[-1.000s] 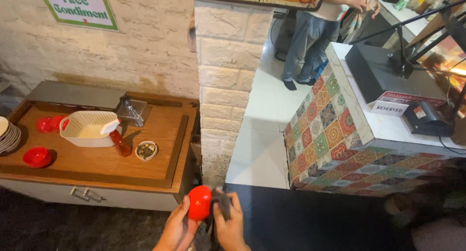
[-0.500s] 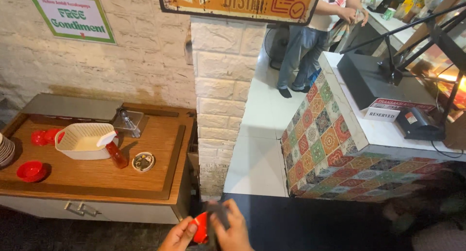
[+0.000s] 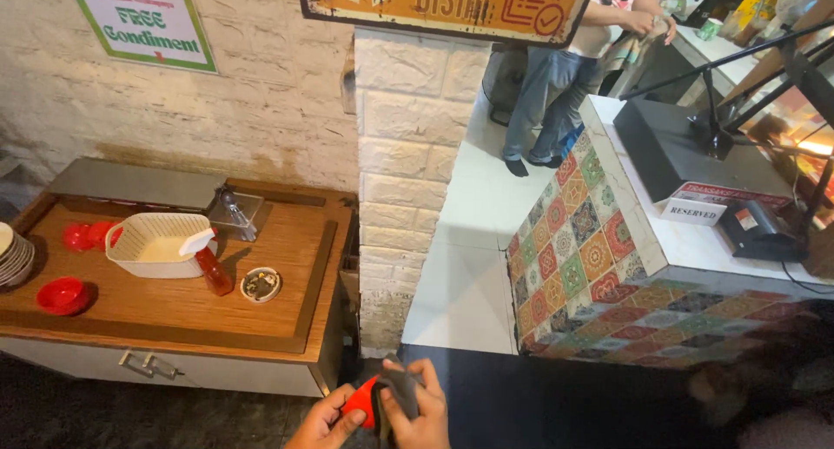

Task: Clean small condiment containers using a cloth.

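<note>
Both hands low at near edge, centre. Left hand grips a small red dish; right hand is closed round a dark grey cloth pressed to it. Best approach, imo: keep dish steady w/ left, work cloth round rim (wooden condiment counter sits far left).

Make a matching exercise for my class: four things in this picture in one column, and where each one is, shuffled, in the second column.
Things:
1. red item
2. white basket
3. red spray bottle
4. stack of plates

Places:
A. at the left edge of the wooden counter
B. leaning beside the basket's right end
C. between the person's two hands
D. mid-counter, in front of the metal lid

Pairs: 1-C, 2-D, 3-B, 4-A
</note>
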